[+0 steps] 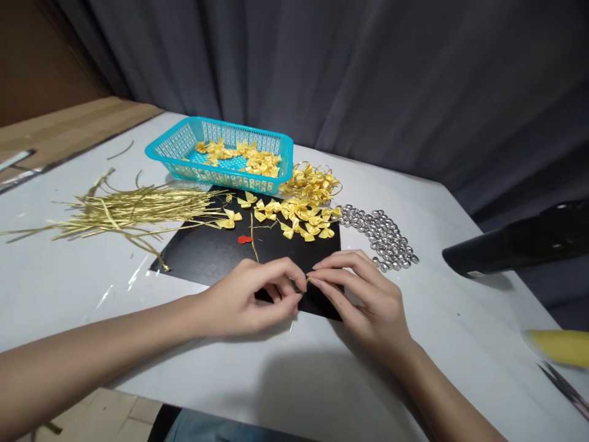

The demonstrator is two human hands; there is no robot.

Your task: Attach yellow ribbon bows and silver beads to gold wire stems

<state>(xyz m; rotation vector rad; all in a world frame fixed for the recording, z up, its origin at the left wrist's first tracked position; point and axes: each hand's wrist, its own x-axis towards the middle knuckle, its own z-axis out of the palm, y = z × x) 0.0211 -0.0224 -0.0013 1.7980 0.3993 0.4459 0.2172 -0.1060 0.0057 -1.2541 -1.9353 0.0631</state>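
My left hand point(262, 294) and my right hand point(363, 294) meet over the front edge of a black mat point(197, 253). Both pinch a thin gold cord point(308, 280), mostly hidden by the fingertips. Beyond them on the mat lie yellow ribbon bows point(299, 215), a short gold cord point(253, 239) and a small red piece point(244, 239). A bundle of gold cords point(138, 209) spreads to the left, partly over the mat. Right of the mat is a pile of shiny silver beads point(386, 239).
A blue basket point(221, 179) with yellow bows stands at the back, beside looped yellow bows point(315, 183). A dark cylindrical object point(510, 242), a yellow object point(561, 348) and scissors point(564, 387) are at the right. Behind the white table point(437, 374) hangs a grey curtain point(368, 80).
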